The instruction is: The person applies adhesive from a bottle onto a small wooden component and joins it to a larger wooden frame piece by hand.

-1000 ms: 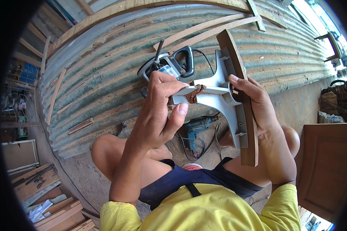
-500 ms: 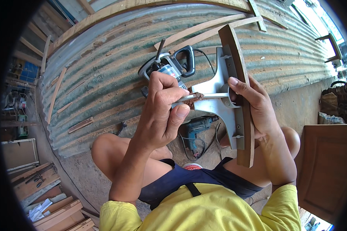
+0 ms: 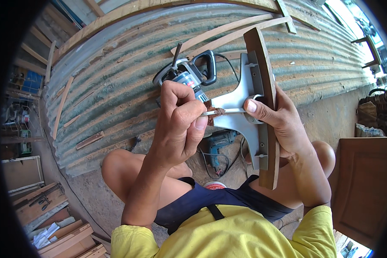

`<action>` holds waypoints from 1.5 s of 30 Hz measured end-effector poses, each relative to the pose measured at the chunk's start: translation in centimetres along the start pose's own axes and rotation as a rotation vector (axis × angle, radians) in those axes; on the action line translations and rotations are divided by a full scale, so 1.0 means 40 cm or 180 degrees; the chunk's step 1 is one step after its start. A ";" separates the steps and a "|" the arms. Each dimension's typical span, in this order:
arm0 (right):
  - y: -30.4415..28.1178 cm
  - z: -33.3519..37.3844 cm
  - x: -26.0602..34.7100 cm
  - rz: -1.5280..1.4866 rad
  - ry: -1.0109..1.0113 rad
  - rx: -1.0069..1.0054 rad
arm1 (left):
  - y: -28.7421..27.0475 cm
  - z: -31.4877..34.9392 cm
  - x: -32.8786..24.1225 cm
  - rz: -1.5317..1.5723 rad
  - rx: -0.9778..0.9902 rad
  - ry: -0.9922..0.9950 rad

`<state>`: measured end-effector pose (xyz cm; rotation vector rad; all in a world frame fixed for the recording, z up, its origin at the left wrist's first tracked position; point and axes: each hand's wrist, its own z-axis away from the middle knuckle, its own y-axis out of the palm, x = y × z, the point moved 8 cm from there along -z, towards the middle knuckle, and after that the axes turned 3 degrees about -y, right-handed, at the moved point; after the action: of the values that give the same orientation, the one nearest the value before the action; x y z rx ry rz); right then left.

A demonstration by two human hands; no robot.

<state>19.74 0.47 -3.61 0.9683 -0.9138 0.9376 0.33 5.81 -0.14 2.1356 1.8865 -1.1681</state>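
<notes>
A grey metal bracket (image 3: pixel 241 92) with flared arms is fixed along a long, narrow wooden strip (image 3: pixel 268 142), held up in front of me. My right hand (image 3: pixel 284 118) grips the strip from its right side, with the thumb over the bracket's middle near a round opening. At the bracket's narrow left end is a rough brown, crumbly-looking patch (image 3: pixel 209 118). There my left hand (image 3: pixel 178 122) is closed, thumb and forefinger pinching a thin pale stick-like piece (image 3: pixel 210 113). Its other end is hidden in the fingers, so whether it belongs to the bracket is unclear.
Behind my left hand, a router (image 3: pixel 187 75) stands on the corrugated metal sheet (image 3: pixel 129 86). A blue drill (image 3: pixel 217 146) with its cord lies on the ground between my legs. Wooden slats (image 3: pixel 228 36) lie further off; a brown wooden panel (image 3: pixel 365 185) stands at right.
The bracket and its strip have shifted slightly left. My right thumb has slid left across the bracket's middle. My left hand stays at the narrow end, its fingers a little shifted.
</notes>
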 end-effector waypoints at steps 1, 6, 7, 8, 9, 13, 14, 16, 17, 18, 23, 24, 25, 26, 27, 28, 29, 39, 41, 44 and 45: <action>0.001 0.000 0.003 0.0020 -0.0076 0.0020 | 0.001 -0.001 0.000 -0.0044 0.0021 -0.0009; 0.008 0.006 0.019 0.0376 -0.0277 0.0027 | 0.000 0.005 -0.002 -0.0112 -0.0042 -0.0026; 0.008 0.007 0.019 0.0414 -0.0288 0.0017 | -0.001 0.005 -0.004 -0.0131 -0.0053 -0.0011; 0.007 0.008 0.018 0.0453 -0.0298 0.0007 | -0.001 0.005 -0.005 -0.0143 -0.0052 -0.0012; 0.006 0.009 0.017 0.0490 -0.0308 -0.0005 | 0.000 0.005 -0.006 -0.0154 -0.0050 -0.0013; 0.008 0.010 0.000 0.0481 -0.0168 -0.0033 | -0.001 0.010 -0.002 -0.0158 -0.0016 -0.0024; 0.010 0.013 -0.002 0.0431 -0.0150 -0.0033 | -0.001 0.010 -0.005 -0.0181 -0.0013 -0.0032; 0.012 0.014 -0.006 0.0348 -0.0126 -0.0014 | 0.000 0.007 -0.012 -0.0224 -0.0002 -0.0034; 0.013 0.012 -0.010 0.0317 -0.0114 0.0009 | -0.001 0.006 -0.012 -0.0234 0.0016 -0.0045; 0.015 0.012 -0.014 0.0290 -0.0097 0.0033 | -0.004 0.007 -0.011 -0.0243 0.0033 -0.0060; 0.017 0.008 -0.027 0.0147 -0.0118 0.0118 | -0.009 0.001 -0.014 -0.0250 0.0115 -0.0002; 0.017 0.009 -0.028 0.0096 -0.0101 0.0140 | -0.009 0.001 -0.017 -0.0243 0.0123 -0.0008; 0.017 0.009 -0.028 0.0129 -0.0084 0.0144 | -0.009 0.000 -0.021 -0.0235 0.0131 -0.0014; 0.017 0.009 -0.028 0.0161 -0.0067 0.0148 | -0.011 -0.001 -0.024 -0.0220 0.0137 -0.0035; 0.017 0.009 -0.029 0.0192 -0.0049 0.0152 | -0.013 -0.001 -0.026 -0.0204 0.0143 -0.0057; 0.019 0.009 -0.027 0.0156 -0.0080 0.0169 | -0.015 -0.002 -0.029 -0.0189 0.0150 -0.0079; 0.020 0.010 -0.026 0.0119 -0.0111 0.0186 | -0.018 -0.004 -0.035 -0.0190 0.0152 -0.0122; -0.012 0.005 0.006 0.0357 -0.1061 0.0242 | -0.031 0.006 -0.078 -0.0237 -0.0021 0.0130; -0.013 0.009 0.006 0.0368 -0.1012 0.0296 | -0.025 0.015 -0.081 -0.0409 0.0020 0.0118; -0.012 0.011 -0.003 0.0165 -0.1094 0.0404 | -0.016 0.021 -0.092 -0.0492 0.0009 0.0278; -0.011 0.011 -0.005 0.0143 -0.1100 0.0425 | -0.016 0.025 -0.097 -0.0479 -0.0037 0.0339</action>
<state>19.99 -0.12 -3.78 1.2537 -1.1772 0.8925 -0.57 2.28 1.62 2.1219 2.1265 -1.0843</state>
